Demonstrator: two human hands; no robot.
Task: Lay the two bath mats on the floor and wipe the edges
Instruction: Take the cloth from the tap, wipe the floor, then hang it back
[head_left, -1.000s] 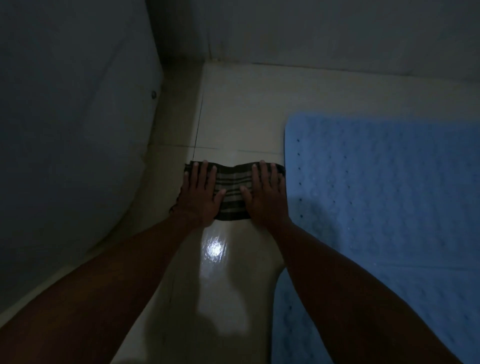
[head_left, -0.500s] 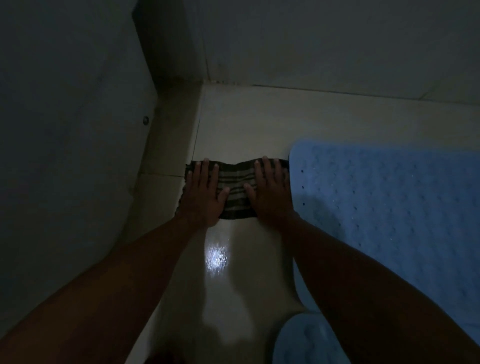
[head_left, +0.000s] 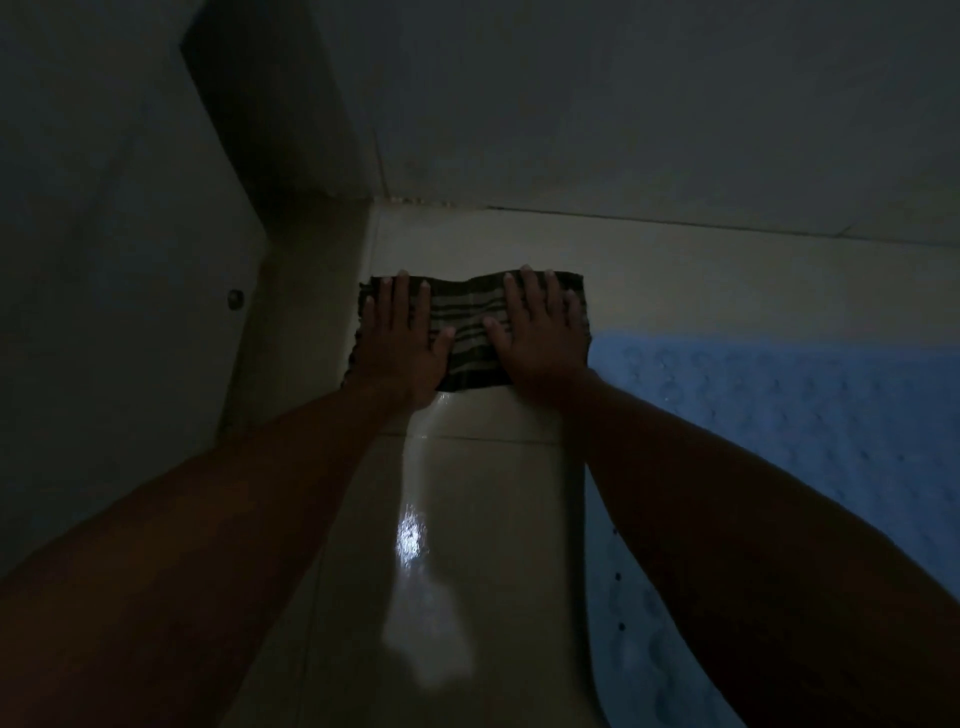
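Blue bath mat (head_left: 779, 415) lies flat on the floor, to the right of both hands. The fingers of the left hand (head_left: 397, 340) and the right hand (head_left: 540, 338) are stretched flat and slightly apart, pressing down a striped cloth (head_left: 470, 332). The cloth lies on the pale tiled floor (head_left: 467, 519), its right edge just beside the mat's far left corner. A dark wall (head_left: 623, 104) stands beyond.

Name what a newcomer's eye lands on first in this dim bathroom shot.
Two hands, left hand and right hand, press flat on a dark striped cloth in the middle of the glossy tiled floor. A bumpy blue bath mat fills the right side, beside the cloth.
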